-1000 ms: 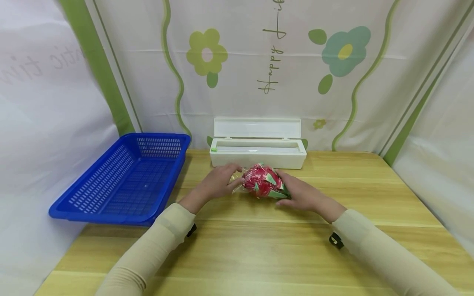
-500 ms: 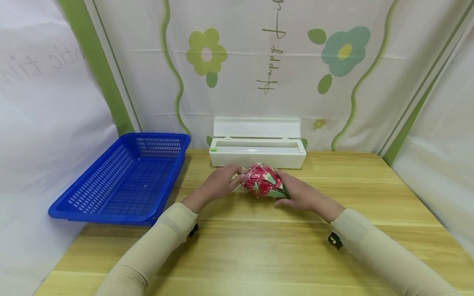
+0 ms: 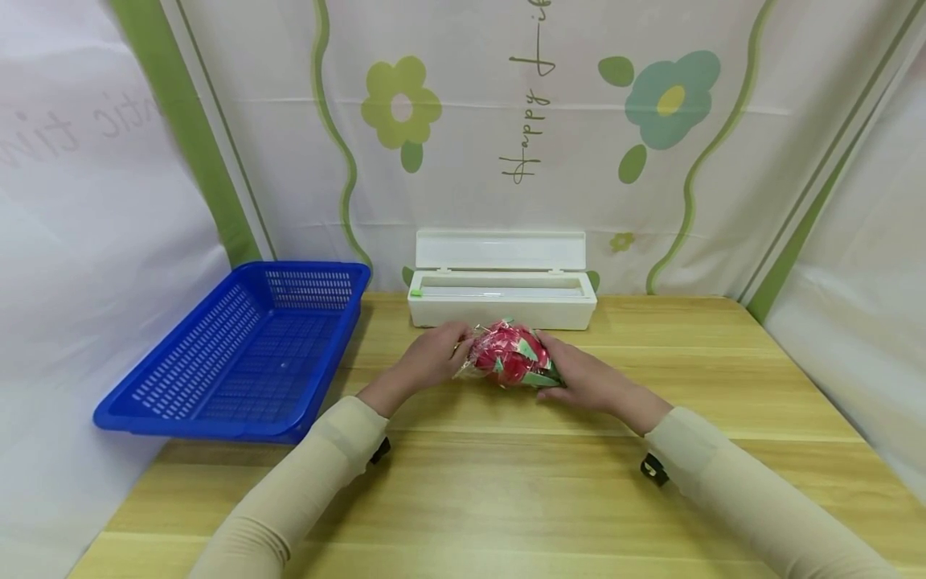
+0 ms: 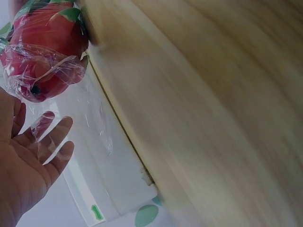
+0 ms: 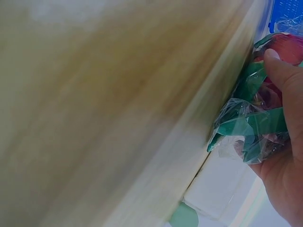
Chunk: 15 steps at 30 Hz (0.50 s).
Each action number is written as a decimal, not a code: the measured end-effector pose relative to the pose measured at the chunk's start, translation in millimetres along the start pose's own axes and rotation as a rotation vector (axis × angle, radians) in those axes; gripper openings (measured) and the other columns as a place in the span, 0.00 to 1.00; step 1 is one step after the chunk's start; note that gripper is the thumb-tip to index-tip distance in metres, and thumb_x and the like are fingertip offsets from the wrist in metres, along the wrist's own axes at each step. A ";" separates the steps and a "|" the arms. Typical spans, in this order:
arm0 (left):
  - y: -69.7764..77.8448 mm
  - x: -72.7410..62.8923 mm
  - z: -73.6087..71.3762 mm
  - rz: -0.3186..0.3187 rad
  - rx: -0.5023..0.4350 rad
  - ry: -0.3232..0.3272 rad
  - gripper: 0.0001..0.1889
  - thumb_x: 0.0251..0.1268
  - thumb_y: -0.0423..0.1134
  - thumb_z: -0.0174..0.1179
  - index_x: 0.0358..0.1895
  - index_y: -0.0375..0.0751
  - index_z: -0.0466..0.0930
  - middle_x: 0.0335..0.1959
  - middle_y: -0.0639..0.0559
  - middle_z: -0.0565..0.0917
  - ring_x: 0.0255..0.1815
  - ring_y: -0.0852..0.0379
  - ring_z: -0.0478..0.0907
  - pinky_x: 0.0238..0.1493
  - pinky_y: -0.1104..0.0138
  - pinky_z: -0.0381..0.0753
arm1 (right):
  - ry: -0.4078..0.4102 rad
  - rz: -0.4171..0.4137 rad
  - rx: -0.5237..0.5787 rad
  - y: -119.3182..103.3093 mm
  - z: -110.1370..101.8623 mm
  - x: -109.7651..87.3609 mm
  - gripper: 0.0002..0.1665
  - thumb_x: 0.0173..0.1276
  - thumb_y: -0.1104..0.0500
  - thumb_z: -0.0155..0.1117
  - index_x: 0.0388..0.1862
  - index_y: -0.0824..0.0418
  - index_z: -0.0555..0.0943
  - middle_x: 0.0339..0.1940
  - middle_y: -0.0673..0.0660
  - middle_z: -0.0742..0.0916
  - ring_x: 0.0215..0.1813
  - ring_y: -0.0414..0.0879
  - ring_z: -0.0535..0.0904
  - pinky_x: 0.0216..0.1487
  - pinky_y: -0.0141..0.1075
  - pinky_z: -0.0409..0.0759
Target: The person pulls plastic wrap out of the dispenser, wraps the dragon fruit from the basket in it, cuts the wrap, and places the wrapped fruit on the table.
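A red dragon fruit [image 3: 512, 354] with green scales, wrapped in clear cling film, is held low over the wooden table at the middle of the head view. My right hand [image 3: 587, 374] grips its right end; in the right wrist view the thumb [image 5: 274, 61] lies along its side, over the green tips. At the other end is my left hand [image 3: 432, 354], by the loose film. The left wrist view shows its fingers [image 4: 60, 130] loosely extended, with thin film [image 4: 97, 123] over and beside them. The left thumb is hidden there.
Just behind the fruit stands a white cling film dispenser box [image 3: 504, 312] with its lid [image 3: 501, 250] raised and a small green slider [image 3: 415, 293] at its left end. A blue perforated basket [image 3: 210, 428] sits at the left edge of the wooden table [image 3: 506, 498]. Patterned cloth hangs behind.
My left hand has shifted slightly to the right, closer to the dragon fruit and its loose film. The right hand keeps its grip almost unmoved.
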<state>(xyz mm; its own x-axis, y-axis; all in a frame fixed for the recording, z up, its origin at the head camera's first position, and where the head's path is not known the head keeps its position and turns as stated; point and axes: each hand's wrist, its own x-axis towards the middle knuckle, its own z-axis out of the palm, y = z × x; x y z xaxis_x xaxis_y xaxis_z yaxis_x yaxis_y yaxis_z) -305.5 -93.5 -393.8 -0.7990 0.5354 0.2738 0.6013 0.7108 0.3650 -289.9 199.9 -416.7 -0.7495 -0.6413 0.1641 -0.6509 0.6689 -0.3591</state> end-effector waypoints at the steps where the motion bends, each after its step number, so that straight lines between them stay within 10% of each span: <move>1: 0.1 -0.1 -0.3 -0.003 0.005 0.002 0.07 0.77 0.40 0.47 0.39 0.44 0.72 0.31 0.56 0.73 0.30 0.59 0.70 0.33 0.65 0.72 | -0.002 0.005 -0.002 -0.2 0.0 -0.1 0.60 0.59 0.51 0.74 0.77 0.63 0.44 0.69 0.67 0.68 0.70 0.60 0.65 0.67 0.52 0.64; 15: -8.8 -3.3 -8.1 0.030 0.047 0.102 0.07 0.74 0.35 0.46 0.34 0.42 0.68 0.24 0.54 0.68 0.23 0.58 0.66 0.25 0.67 0.68 | 0.013 0.004 -0.012 -1.1 -0.6 -0.9 0.57 0.61 0.58 0.73 0.77 0.61 0.46 0.67 0.66 0.71 0.68 0.59 0.67 0.66 0.53 0.66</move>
<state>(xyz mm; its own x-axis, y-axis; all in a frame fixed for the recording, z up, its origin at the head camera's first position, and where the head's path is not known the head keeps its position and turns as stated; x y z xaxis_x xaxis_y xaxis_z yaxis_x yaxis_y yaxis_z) -308.2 -105.2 -390.7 -0.7753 0.5093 0.3735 0.6223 0.7170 0.3141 -288.7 200.0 -415.9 -0.7534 -0.6339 0.1746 -0.6495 0.6759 -0.3484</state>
